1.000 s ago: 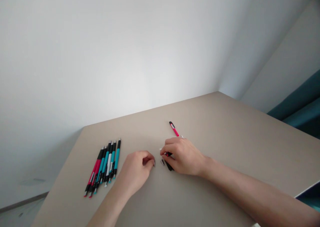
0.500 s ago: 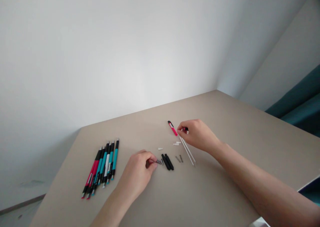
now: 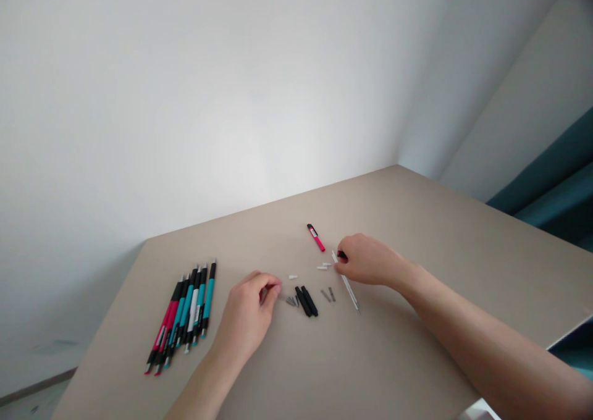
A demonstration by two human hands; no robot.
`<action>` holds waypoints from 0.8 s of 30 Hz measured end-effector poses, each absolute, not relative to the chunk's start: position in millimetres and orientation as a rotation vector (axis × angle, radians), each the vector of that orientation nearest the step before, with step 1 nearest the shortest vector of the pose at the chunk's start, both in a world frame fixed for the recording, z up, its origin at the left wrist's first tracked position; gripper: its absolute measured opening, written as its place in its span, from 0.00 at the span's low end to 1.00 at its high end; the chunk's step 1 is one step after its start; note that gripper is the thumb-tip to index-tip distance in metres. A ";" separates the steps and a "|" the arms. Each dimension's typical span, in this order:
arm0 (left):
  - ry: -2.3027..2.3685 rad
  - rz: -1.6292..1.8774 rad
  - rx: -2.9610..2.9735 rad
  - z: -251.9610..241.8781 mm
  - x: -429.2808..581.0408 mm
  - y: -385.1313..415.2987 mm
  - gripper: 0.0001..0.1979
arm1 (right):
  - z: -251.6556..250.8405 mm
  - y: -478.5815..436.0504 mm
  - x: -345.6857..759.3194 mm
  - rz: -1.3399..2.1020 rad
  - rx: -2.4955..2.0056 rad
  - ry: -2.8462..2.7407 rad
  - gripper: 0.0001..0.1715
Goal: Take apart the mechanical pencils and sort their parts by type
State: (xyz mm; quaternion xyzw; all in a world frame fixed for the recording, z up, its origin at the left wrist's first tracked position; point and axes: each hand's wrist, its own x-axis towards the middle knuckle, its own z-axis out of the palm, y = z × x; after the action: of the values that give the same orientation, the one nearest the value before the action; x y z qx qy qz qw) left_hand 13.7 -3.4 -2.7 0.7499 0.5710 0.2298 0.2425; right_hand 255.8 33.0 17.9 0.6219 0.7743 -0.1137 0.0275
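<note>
while pens [image 3: 185, 312] lie bunched at the near left of the surface [image 3: 301, 370], the left hand [image 3: 252, 306] has a pinched grip beside some metal tips [image 3: 290, 301], its contents impossible to tell. black tubes [image 3: 310, 301] and springs [image 3: 332, 294] lie by kind, presumably to stay sorted. farther off, the right hand [image 3: 365, 260] grasps a dark piece [image 3: 342, 255] over white refills [image 3: 351, 293], near a red barrel [image 3: 316, 238]. since half a second ago, the left hand has parted from the metal tips.
</note>
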 end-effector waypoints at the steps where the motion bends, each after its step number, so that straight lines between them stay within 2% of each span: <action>1: 1.565 0.665 2.058 -4.6 13.2 -1.9 0.08 | 18.6 32.2 255.8 -0.356 1.904 2.397 0.11; 8: 1.456 0.801 2.112 -16.7 14.7 9.0 0.08 | 26.9 27.7 255.9 -0.394 1.815 2.412 0.11; 16: 1.484 0.781 2.110 -22.4 20.3 14.6 0.07 | 21.9 30.7 246.7 -0.485 1.936 2.583 0.08; 20: 1.502 0.770 2.105 -23.4 22.3 14.4 0.07 | 20.6 30.0 240.9 -0.547 2.039 2.707 0.11; 24: 1.511 0.813 2.083 -23.4 21.5 15.2 0.08 | 22.5 35.1 239.8 -1.054 2.276 2.872 0.16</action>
State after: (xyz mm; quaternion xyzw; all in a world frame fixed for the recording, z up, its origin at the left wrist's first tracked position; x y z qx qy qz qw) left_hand 21.5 15.2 -23.4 0.7529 0.5464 0.2938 0.2197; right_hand 239.8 35.1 22.5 0.5636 0.7110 -0.2611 -0.3296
